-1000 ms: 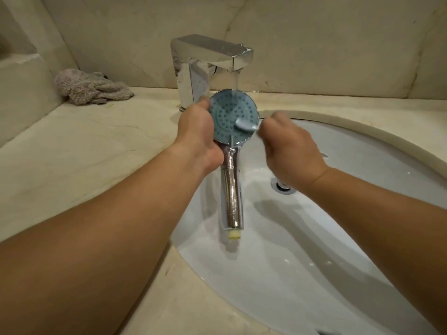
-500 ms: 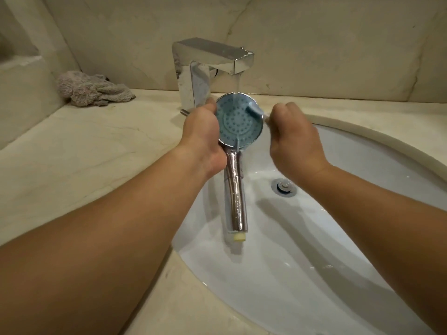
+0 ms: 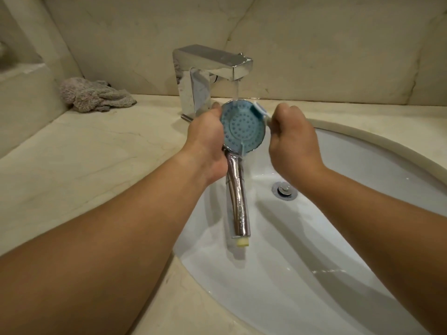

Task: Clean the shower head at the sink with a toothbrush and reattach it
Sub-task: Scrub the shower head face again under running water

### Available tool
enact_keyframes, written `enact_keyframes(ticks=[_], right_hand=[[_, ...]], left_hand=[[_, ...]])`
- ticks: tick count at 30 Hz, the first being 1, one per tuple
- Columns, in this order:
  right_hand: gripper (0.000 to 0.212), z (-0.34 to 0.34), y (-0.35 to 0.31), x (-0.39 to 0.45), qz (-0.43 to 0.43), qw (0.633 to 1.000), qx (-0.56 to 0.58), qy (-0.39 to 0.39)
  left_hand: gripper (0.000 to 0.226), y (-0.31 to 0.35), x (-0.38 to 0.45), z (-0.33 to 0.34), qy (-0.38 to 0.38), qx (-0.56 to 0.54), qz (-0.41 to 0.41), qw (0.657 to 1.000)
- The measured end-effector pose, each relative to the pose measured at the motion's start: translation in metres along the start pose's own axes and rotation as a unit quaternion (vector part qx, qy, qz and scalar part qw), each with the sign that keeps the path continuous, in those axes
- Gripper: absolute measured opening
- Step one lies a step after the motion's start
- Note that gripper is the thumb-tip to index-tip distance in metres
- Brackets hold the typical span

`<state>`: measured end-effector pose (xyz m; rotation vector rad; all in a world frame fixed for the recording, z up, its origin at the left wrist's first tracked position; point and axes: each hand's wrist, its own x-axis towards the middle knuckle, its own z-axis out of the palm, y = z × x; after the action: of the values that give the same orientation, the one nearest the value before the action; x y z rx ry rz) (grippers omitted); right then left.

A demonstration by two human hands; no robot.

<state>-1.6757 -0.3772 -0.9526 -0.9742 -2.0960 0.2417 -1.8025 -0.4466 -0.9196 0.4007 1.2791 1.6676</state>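
Observation:
A chrome shower head [image 3: 242, 128] with a round blue nozzle face is held over the white sink [image 3: 362, 165], its handle pointing toward me. My left hand [image 3: 208, 143] grips it at the neck, just left of the face. My right hand [image 3: 292, 143] grips a toothbrush [image 3: 260, 110], whose pale bristle head lies against the upper right rim of the blue face. A thin stream of water falls from the chrome faucet [image 3: 212, 68] onto the top of the face and drips off its lower edge.
A crumpled grey cloth [image 3: 94, 96] lies on the beige stone counter [image 3: 84, 160] at the back left. The drain plug [image 3: 284, 189] sits in the basin below my right hand. A stone wall rises close behind the faucet.
The toothbrush head has moved from the right middle of the blue face up to its upper right rim. Both hands and the shower head have shifted slightly toward the faucet stream.

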Motion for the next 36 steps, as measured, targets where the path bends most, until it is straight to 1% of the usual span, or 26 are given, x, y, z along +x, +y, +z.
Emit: enact_keyframes(ticks=[1, 4, 7, 8, 11, 12, 14, 15, 16, 18, 19, 20, 22, 23, 24, 26, 27, 29, 30, 31, 33, 34, 35, 36], right_hand=[[0.016, 0.000, -0.002, 0.002, 0.008, 1.000, 0.005, 0.003], [0.015, -0.002, -0.011, 0.001, -0.045, 0.999, -0.002, -0.026], [0.013, -0.008, -0.013, 0.008, -0.040, 0.999, -0.005, -0.010], [0.013, -0.009, -0.014, 0.009, -0.049, 0.999, -0.015, -0.016], [0.009, -0.005, -0.014, 0.001, -0.160, 0.984, -0.065, -0.045], [0.008, -0.007, -0.014, 0.002, -0.156, 0.984, -0.071, -0.044], [0.006, -0.012, -0.011, 0.009, -0.092, 0.994, -0.061, -0.026], [0.006, -0.012, -0.010, 0.010, -0.083, 0.995, -0.059, -0.023], [0.008, -0.010, -0.010, 0.007, -0.119, 0.990, -0.065, -0.029], [0.013, -0.004, -0.010, -0.002, -0.223, 0.970, -0.084, -0.056], [0.014, -0.004, -0.010, -0.003, -0.231, 0.967, -0.087, -0.061], [0.013, -0.007, -0.010, 0.001, -0.201, 0.974, -0.089, -0.055], [0.019, -0.012, -0.008, 0.008, -0.127, 0.988, -0.082, -0.010], [0.015, -0.013, -0.008, 0.008, -0.131, 0.988, -0.081, -0.012], [0.010, -0.011, -0.008, 0.003, -0.168, 0.982, -0.085, -0.032], [0.018, -0.003, -0.005, -0.006, -0.239, 0.963, -0.107, -0.055], [0.018, -0.004, -0.004, -0.004, -0.226, 0.967, -0.105, -0.057], [0.010, -0.011, -0.003, 0.004, -0.142, 0.987, -0.069, -0.024], [0.008, -0.013, -0.002, 0.006, -0.120, 0.991, -0.059, -0.010], [0.008, -0.013, -0.003, 0.003, -0.135, 0.988, -0.068, -0.019], [0.013, -0.005, -0.005, -0.009, -0.222, 0.968, -0.102, -0.064], [0.015, -0.001, -0.004, -0.011, -0.241, 0.962, -0.107, -0.069], [0.014, -0.004, -0.005, -0.007, -0.222, 0.968, -0.103, -0.062], [0.011, -0.008, -0.004, -0.001, -0.181, 0.979, -0.088, -0.045]], left_hand=[[0.050, 0.000, 0.001, -0.001, -0.009, 0.006, -0.001, 1.000], [0.052, -0.001, 0.000, -0.001, -0.043, 0.019, -0.009, 0.999], [0.048, -0.002, -0.002, -0.001, -0.069, 0.027, -0.011, 0.997], [0.046, -0.002, -0.003, 0.000, -0.076, 0.027, -0.013, 0.997], [0.044, -0.001, 0.000, -0.002, -0.078, 0.015, -0.017, 0.997], [0.044, -0.001, 0.001, -0.002, -0.079, 0.011, -0.015, 0.997], [0.044, -0.002, 0.001, -0.003, -0.085, 0.009, -0.012, 0.996], [0.044, -0.001, 0.001, -0.003, -0.088, 0.008, -0.013, 0.996], [0.044, -0.001, -0.001, -0.002, -0.092, 0.002, -0.019, 0.996], [0.047, 0.000, -0.002, -0.002, -0.099, -0.008, -0.031, 0.995], [0.048, 0.001, -0.002, -0.002, -0.099, -0.012, -0.033, 0.995], [0.049, 0.001, -0.002, -0.003, -0.101, -0.011, -0.031, 0.994], [0.048, 0.001, -0.001, -0.003, -0.105, -0.002, -0.025, 0.994], [0.048, 0.001, -0.001, -0.003, -0.104, -0.001, -0.025, 0.994], [0.048, 0.001, -0.001, -0.003, -0.098, 0.000, -0.026, 0.995], [0.048, 0.002, -0.001, -0.002, -0.083, -0.002, -0.027, 0.996], [0.048, 0.002, -0.001, -0.002, -0.082, -0.005, -0.023, 0.996], [0.047, 0.002, -0.002, -0.002, -0.083, -0.006, -0.012, 0.996], [0.046, 0.002, -0.002, -0.002, -0.079, -0.004, -0.008, 0.997], [0.046, 0.002, -0.003, -0.001, -0.075, -0.004, -0.010, 0.997], [0.049, 0.003, -0.002, -0.002, -0.067, -0.011, -0.022, 0.997], [0.050, 0.003, -0.001, -0.002, -0.064, -0.014, -0.025, 0.998], [0.051, 0.003, 0.000, -0.002, -0.062, -0.014, -0.023, 0.998], [0.050, 0.003, 0.001, -0.003, -0.062, -0.013, -0.017, 0.998]])
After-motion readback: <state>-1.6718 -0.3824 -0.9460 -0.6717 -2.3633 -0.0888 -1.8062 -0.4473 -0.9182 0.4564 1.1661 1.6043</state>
